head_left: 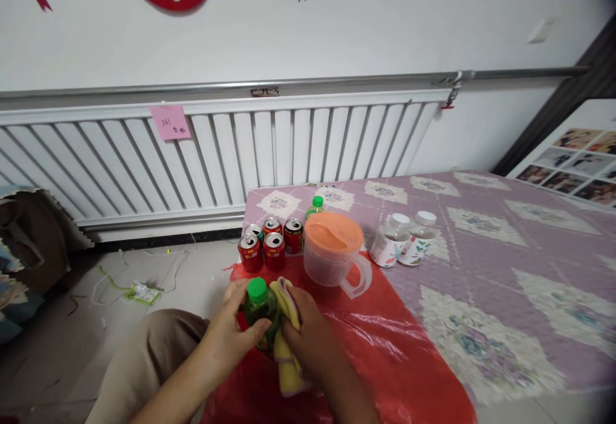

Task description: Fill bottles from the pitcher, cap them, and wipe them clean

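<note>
A green bottle (pixel 258 312) with a bright green cap is upright above the red plastic sheet (pixel 385 347). My left hand (pixel 235 324) is wrapped round its left side, the thumb across the front. In my right hand (pixel 305 331) is a folded yellow cloth (pixel 289 363), pressed against the bottle's right side. Just beyond my hands stand several drink cans (pixel 274 251), mostly red. To their right sits a clear plastic pitcher (pixel 322 267) with an orange lid, its handle pointing right. Behind the pitcher, a second green-capped bottle (pixel 316 206) is partly hidden.
Two clear jars (pixel 392 241) with white lids stand right of the pitcher on the purple floral cover (pixel 486 296). A white radiator (pixel 298 142) with a pink note (pixel 170 122) lines the wall. Packaging scraps (pixel 143 292) lie on the floor at left, beside my knee (pixel 158 347).
</note>
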Demonstrator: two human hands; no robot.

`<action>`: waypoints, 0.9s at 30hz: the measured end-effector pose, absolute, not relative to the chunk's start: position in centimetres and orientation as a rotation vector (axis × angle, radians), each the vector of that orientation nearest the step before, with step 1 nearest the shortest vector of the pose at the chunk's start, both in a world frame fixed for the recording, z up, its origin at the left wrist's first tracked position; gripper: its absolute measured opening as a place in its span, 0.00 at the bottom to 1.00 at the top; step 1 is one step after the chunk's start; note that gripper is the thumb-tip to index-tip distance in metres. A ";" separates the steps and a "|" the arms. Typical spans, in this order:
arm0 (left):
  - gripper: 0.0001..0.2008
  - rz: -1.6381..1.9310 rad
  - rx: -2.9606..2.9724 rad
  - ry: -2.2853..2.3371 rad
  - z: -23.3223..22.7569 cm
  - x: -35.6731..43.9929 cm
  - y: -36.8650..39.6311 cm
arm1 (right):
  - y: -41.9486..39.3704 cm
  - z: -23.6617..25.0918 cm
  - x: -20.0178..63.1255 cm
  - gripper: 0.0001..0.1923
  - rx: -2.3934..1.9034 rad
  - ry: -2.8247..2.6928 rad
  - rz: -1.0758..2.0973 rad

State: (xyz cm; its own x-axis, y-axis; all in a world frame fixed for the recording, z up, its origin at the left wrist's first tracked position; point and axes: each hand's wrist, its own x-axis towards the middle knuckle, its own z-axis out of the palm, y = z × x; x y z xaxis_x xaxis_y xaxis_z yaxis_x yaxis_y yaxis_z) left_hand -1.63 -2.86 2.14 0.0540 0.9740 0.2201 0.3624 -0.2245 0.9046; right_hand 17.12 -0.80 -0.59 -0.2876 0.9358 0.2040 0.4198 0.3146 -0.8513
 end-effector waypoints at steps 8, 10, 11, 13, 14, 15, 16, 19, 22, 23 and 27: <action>0.34 1.133 1.494 1.210 2.7 -1.4 -2.8 | -2.4 0.1 16.9 0.35 -0.760 -1.715 0.499; 0.32 1.125 1.477 1.203 2.4 -1.6 -2.7 | -2.4 0.1 16.8 0.33 -0.823 -1.707 0.558; 0.30 1.114 1.493 1.201 2.3 -1.7 -2.6 | -2.2 0.1 16.8 0.31 -0.880 -1.692 0.628; 0.28 1.093 1.526 1.183 1.9 -2.1 -2.4 | -1.7 0.0 16.9 0.29 -1.010 -1.666 0.823; 0.28 1.088 1.534 1.165 1.7 -2.2 -2.3 | -1.4 -0.1 17.0 0.29 -1.075 -1.665 0.924; 0.28 1.087 1.538 1.144 1.7 -2.4 -2.3 | -1.2 -0.1 17.1 0.29 -1.133 -1.676 1.009; 0.28 1.087 1.537 1.125 1.7 -2.5 -2.2 | -1.0 -0.1 17.2 0.29 -1.180 -1.698 1.074; 0.26 1.054 1.511 1.121 2.2 -2.4 -2.4 | -0.6 -0.1 17.4 0.30 -1.273 -1.795 1.152; 0.27 1.022 1.482 1.149 3.0 -2.1 -2.8 | -0.7 -0.1 17.5 0.29 -1.339 -1.896 1.138; 0.27 1.022 1.484 1.154 3.1 -2.0 -2.9 | -0.8 -0.1 17.5 0.29 -1.360 -1.914 1.119; 0.28 1.054 1.543 1.199 2.6 -1.8 -3.3 | -0.9 -0.3 17.5 0.29 -1.343 -1.920 1.053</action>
State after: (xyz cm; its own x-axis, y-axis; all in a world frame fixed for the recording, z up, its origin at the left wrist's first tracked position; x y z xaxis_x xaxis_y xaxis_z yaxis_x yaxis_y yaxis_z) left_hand -1.75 -3.30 2.58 0.1701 0.9804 0.0995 0.2245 -0.1368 0.9648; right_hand 17.51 -0.86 -0.28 -0.3372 0.9414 0.0111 0.4968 0.1879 -0.8473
